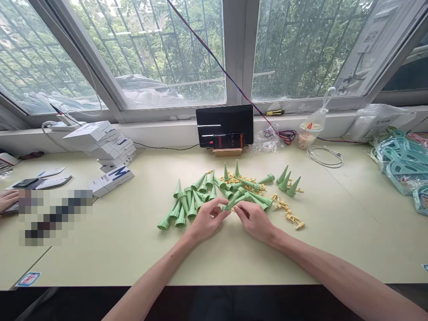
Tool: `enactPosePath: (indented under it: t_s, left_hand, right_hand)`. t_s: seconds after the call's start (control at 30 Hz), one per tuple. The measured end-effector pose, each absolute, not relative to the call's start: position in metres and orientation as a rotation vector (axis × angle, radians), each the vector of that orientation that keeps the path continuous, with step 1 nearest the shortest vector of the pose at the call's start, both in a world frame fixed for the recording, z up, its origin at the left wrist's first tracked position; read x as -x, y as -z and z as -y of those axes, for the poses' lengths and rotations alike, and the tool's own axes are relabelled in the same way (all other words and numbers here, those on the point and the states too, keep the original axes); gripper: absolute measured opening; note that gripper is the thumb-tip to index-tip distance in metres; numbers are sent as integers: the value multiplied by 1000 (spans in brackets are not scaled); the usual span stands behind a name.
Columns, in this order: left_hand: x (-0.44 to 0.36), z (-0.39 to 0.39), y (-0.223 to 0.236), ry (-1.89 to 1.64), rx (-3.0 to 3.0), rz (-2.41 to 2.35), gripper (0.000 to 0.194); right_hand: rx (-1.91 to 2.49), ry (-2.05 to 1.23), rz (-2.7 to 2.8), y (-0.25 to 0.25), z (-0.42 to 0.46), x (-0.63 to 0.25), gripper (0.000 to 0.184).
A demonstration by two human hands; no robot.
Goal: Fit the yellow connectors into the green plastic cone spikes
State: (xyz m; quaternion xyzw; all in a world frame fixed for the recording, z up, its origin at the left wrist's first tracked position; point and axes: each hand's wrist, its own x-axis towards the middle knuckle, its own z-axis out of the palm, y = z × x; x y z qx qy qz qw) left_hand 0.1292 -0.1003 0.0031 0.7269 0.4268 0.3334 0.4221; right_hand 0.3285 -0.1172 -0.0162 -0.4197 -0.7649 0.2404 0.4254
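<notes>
My left hand (210, 219) is closed around a green plastic spike (229, 205), a hollow cone with a ribbed collar, tilted over the table. From the other side my right hand (254, 220) comes up close to it, thumb and fingers pinched together. A bit of yellow shows at its fingertips, probably a small yellow plastic piece, though the fingers mostly cover it. Beyond my hands lies a pile of green spikes (188, 200), some standing and many on their sides. Small yellow pieces (282, 204) are scattered right of the pile, and several spikes (284, 181) stand apart there.
A tablet (224, 122) with a phone (230, 141) before it stands by the window. White boxes (92, 136) are stacked at left, near another person's hand (8, 200). At right are a bagged drink cup (307, 133), a white cable (324, 157) and teal plastic items (401, 156).
</notes>
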Motion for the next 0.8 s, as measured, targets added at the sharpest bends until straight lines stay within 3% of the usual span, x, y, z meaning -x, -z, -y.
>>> enactPosePath:
  t_s: [0.17, 0.8]
  left_hand:
    - [-131, 99, -4, -879, -1707, -1062, 32]
    - [-130, 94, -1, -918, -1425, -992, 39]
  right_hand:
    - [1086, -684, 1820, 16, 118, -328, 17]
    - [1028, -566, 1858, 23, 115, -329, 19]
